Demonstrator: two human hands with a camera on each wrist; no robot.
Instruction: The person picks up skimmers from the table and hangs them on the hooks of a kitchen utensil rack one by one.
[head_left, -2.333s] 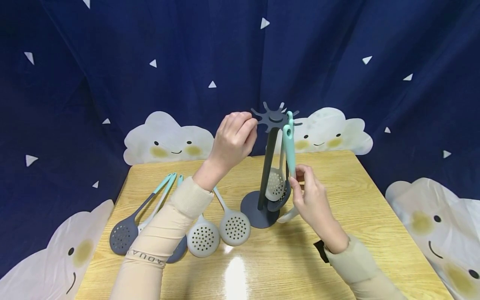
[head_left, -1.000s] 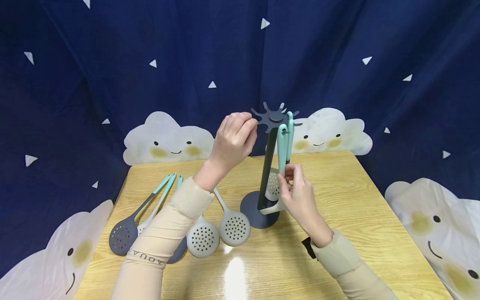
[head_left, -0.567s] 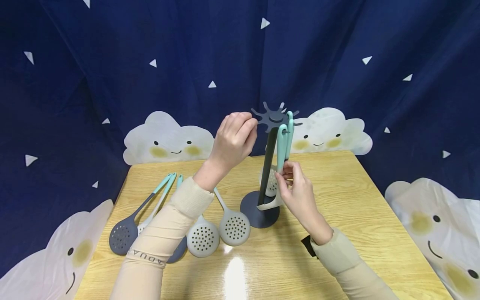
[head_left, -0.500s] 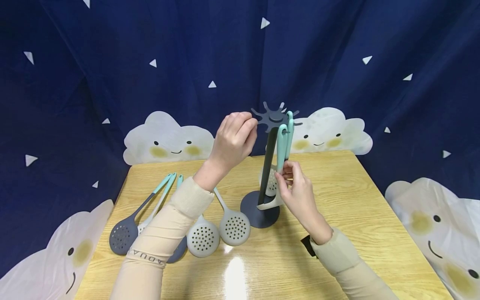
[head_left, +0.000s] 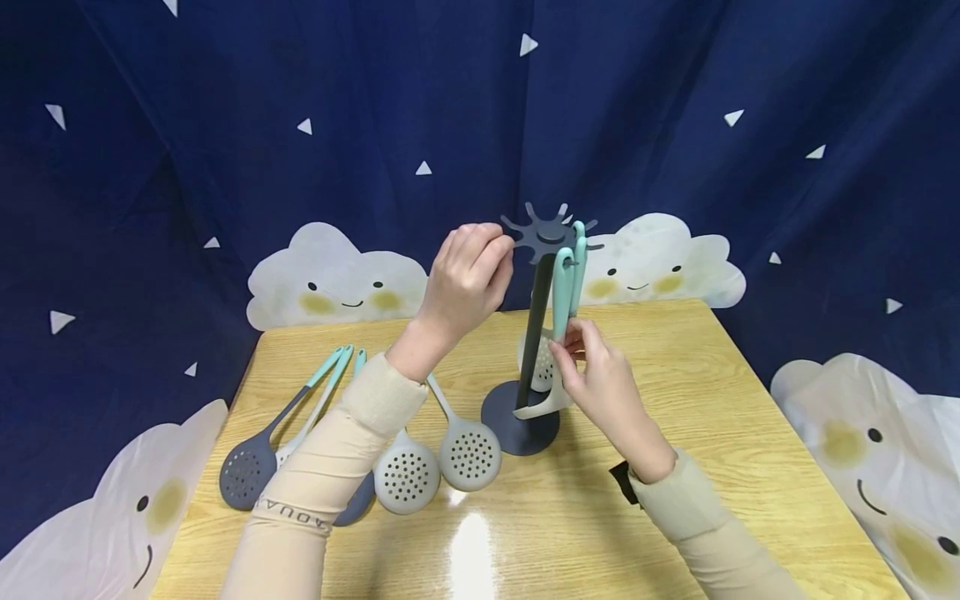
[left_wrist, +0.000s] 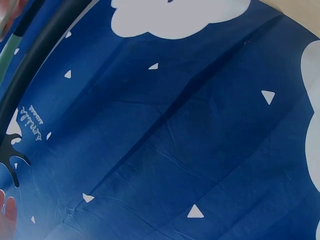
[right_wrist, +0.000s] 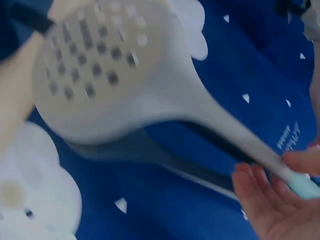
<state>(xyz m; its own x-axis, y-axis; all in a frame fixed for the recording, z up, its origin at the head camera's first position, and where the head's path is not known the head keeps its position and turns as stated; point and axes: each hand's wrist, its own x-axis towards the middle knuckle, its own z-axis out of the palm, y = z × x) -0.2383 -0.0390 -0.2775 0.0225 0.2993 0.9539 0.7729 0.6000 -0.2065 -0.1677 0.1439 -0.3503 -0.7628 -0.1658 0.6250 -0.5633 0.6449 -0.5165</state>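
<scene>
A dark grey utensil stand [head_left: 534, 350] with several hooked arms at its top stands on the table. My left hand [head_left: 468, 271] pinches the end of one arm on its left side. On the stand's right, a light grey skimmer with a turquoise handle [head_left: 562, 292] hangs with its handle hole at an arm tip. My right hand [head_left: 606, 379] holds it between thumb and fingers, just where handle meets shaft. The right wrist view shows its perforated head [right_wrist: 120, 85], with a dark grey skimmer [right_wrist: 115, 145] behind it. Another light skimmer [head_left: 546, 362] hangs farther back.
Left of the stand, light grey skimmers [head_left: 471, 456] and a dark grey skimmer [head_left: 246, 473] lie on the wooden table [head_left: 712, 400]. My left forearm [head_left: 330, 467] covers part of this row. A blue curtain [head_left: 375, 100] rises behind the table.
My right hand has moved left with the light grey skimmer, bringing its handle to the arm tip and its head over the stand's base. My left hand has stayed in place.
</scene>
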